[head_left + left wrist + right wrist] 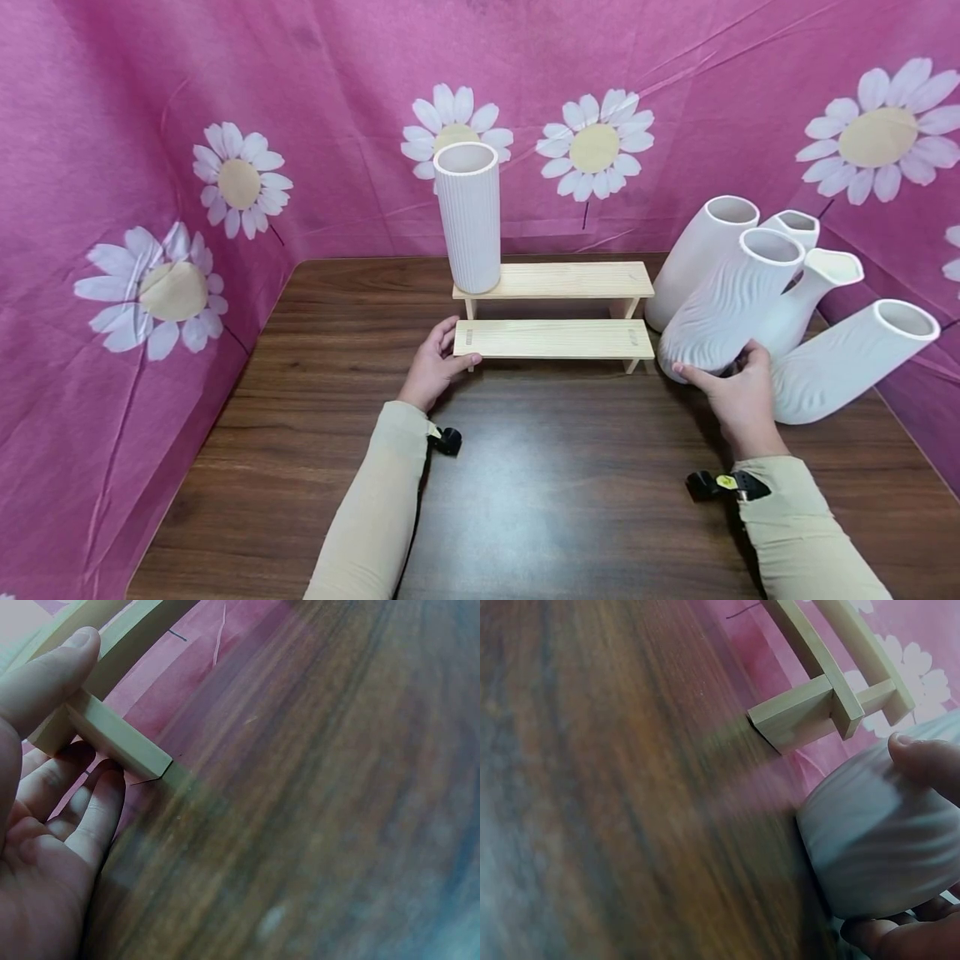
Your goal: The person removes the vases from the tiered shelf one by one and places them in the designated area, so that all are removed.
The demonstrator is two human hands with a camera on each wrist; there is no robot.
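Note:
A pale wooden two-step stand [555, 339] stands near the table's back edge. My left hand [435, 367] grips the left end of its lower step, thumb on the front edge and fingers behind; the left wrist view shows the thumb [56, 675] over the wood and fingers by the leg. A white ribbed cylindrical vase [472, 225] stands upright on the upper step's left end. At the right, my right hand [738, 400] holds a white wavy-textured vase [723, 312] near its base. In the right wrist view, thumb and fingers lie on either side of this vase [885, 832].
More white vases crowd around the held one: a smooth tall one [697, 262] behind, a flared-neck one [795, 308] beside it, and a wavy one [847, 367] at far right. A pink daisy-print cloth [360, 192] hangs behind the dark wooden table [300, 467].

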